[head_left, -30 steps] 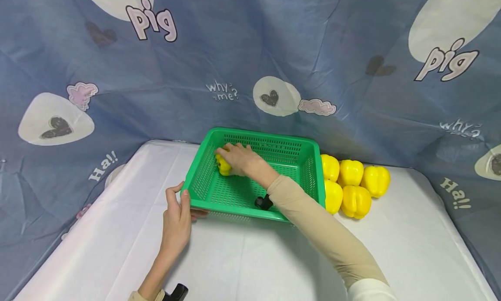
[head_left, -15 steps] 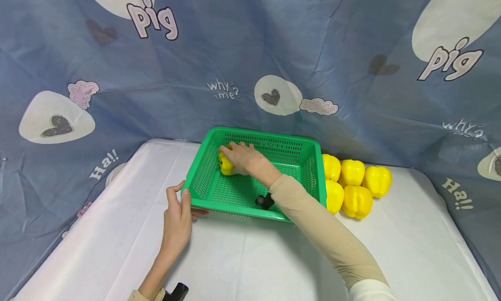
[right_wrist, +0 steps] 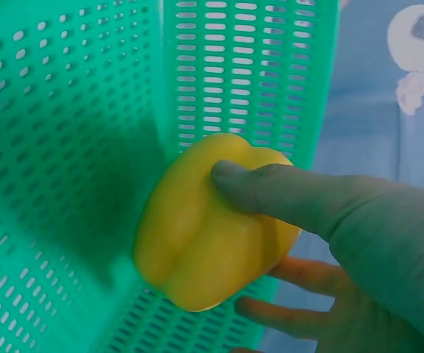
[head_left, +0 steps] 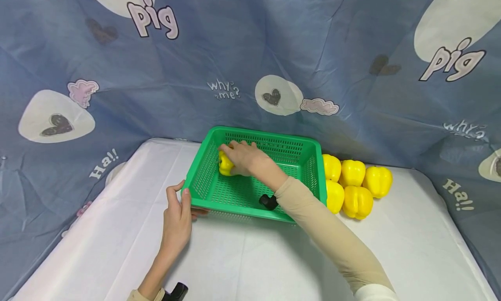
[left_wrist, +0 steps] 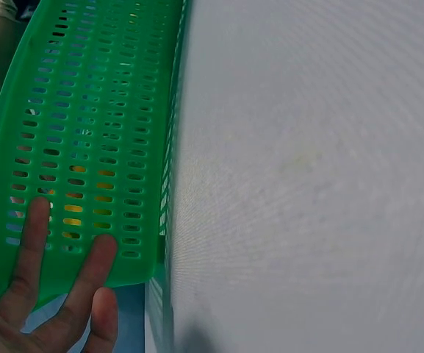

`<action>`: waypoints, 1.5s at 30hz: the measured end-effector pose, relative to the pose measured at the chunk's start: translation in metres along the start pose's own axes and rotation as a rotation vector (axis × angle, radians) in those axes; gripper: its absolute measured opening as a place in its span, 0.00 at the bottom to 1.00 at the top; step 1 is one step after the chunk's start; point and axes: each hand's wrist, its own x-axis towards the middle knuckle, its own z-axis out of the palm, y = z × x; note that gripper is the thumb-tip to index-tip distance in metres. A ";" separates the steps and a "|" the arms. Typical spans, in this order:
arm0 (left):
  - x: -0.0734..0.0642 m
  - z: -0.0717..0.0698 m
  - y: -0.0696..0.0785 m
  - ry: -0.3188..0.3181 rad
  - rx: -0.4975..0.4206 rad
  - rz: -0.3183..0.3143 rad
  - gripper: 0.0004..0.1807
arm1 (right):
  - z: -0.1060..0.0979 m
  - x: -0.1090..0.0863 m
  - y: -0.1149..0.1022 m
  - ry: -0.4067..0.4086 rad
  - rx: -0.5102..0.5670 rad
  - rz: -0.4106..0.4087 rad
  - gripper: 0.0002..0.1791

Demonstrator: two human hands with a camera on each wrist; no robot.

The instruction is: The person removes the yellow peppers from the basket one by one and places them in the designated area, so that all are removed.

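Note:
A green plastic basket (head_left: 258, 212) with slotted walls stands on the white-covered table. My right hand (head_left: 246, 157) reaches inside it and holds a yellow bell pepper (head_left: 225, 164) near the back left corner. In the right wrist view the thumb lies over the bell pepper (right_wrist: 204, 228), and other fingers show behind it, close to the basket wall. At the basket's front left corner my left hand (head_left: 178, 222) grips the rim, thumb on top. In the left wrist view several fingers (left_wrist: 87, 283) lie along the outside of the slotted wall.
Several more yellow bell peppers (head_left: 357, 202) stand bunched against the basket's right side. A blue printed cloth (head_left: 235, 53) hangs behind the table (head_left: 235, 262). Black wrist devices show at both wrists.
My right hand and the bell pepper have shifted slightly to the right inside the basket over the last second. The left hand keeps its grip on the rim.

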 end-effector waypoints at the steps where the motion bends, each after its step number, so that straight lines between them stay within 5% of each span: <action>1: 0.000 0.000 0.000 -0.003 -0.007 0.002 0.25 | -0.001 -0.003 0.000 0.005 0.005 -0.001 0.42; 22: 0.000 0.001 0.001 0.006 -0.018 -0.006 0.25 | -0.015 -0.076 0.022 0.152 0.096 0.013 0.43; 34: -0.001 0.001 0.002 -0.002 -0.015 0.006 0.25 | -0.013 -0.127 0.045 0.372 0.166 -0.034 0.42; 45: -0.001 0.000 0.002 0.003 -0.009 0.002 0.25 | -0.008 -0.160 0.060 0.423 0.238 -0.032 0.43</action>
